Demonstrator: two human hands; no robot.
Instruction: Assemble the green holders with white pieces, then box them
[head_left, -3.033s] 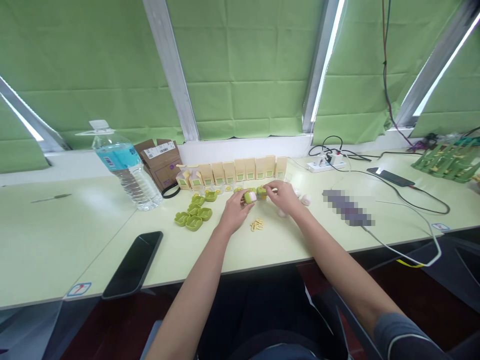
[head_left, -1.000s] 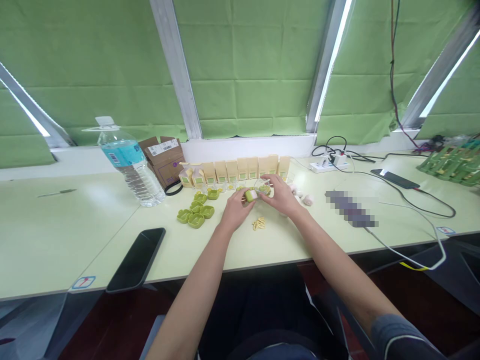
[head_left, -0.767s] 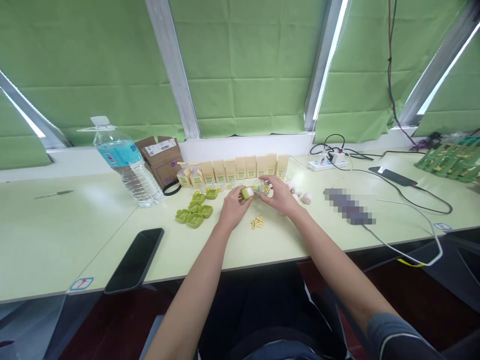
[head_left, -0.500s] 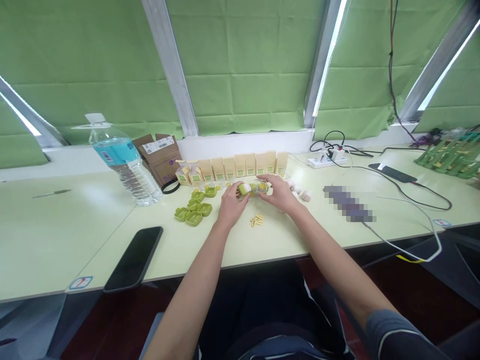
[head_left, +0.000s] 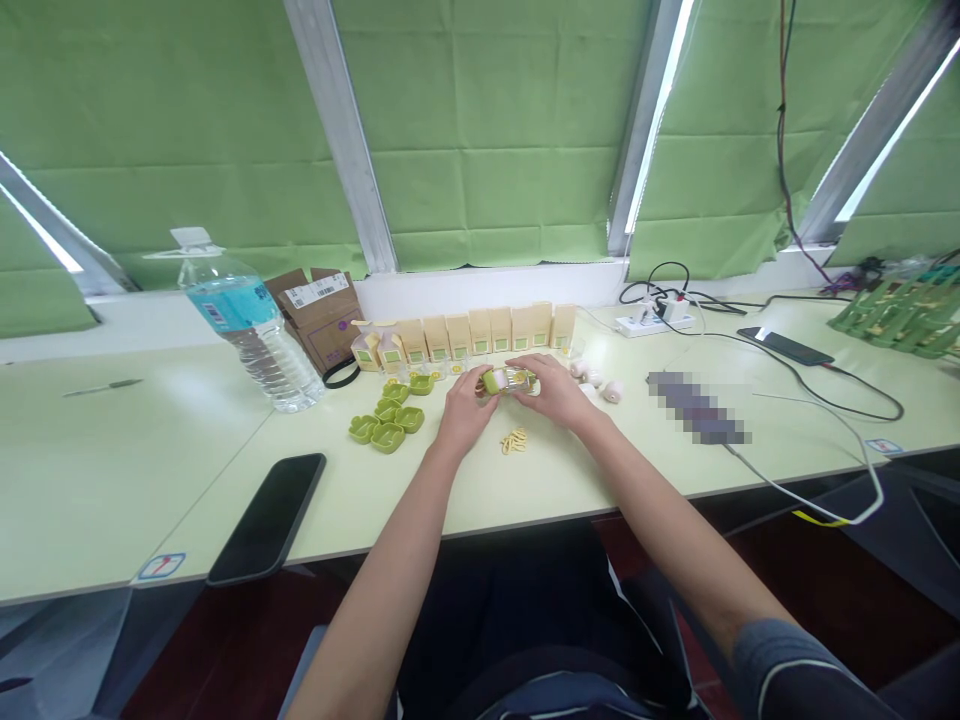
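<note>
My left hand (head_left: 463,408) grips a small green and white piece (head_left: 492,381) between thumb and fingers. Opposite it, my right hand (head_left: 559,392) pinches a small clear cup (head_left: 518,378) with something yellow in it. The two parts meet end to end just above the table, lying sideways. Just in front of the hands is a small pile of pale yellow strips (head_left: 514,441). Several green flower-like holders (head_left: 388,437) lie left of my left hand. Several white rounded pieces (head_left: 613,391) sit right of my right hand.
A row of small cream cartons (head_left: 457,335) stands behind the hands, with small clear cups before it. To the left are a large water bottle (head_left: 259,335), a cardboard box (head_left: 322,320) and a phone (head_left: 268,515). A power strip (head_left: 652,320) and cables lie at right.
My right hand has moved slightly left, bringing the clear cup against the green and white piece. The piece in my left hand has turned to face the cup.
</note>
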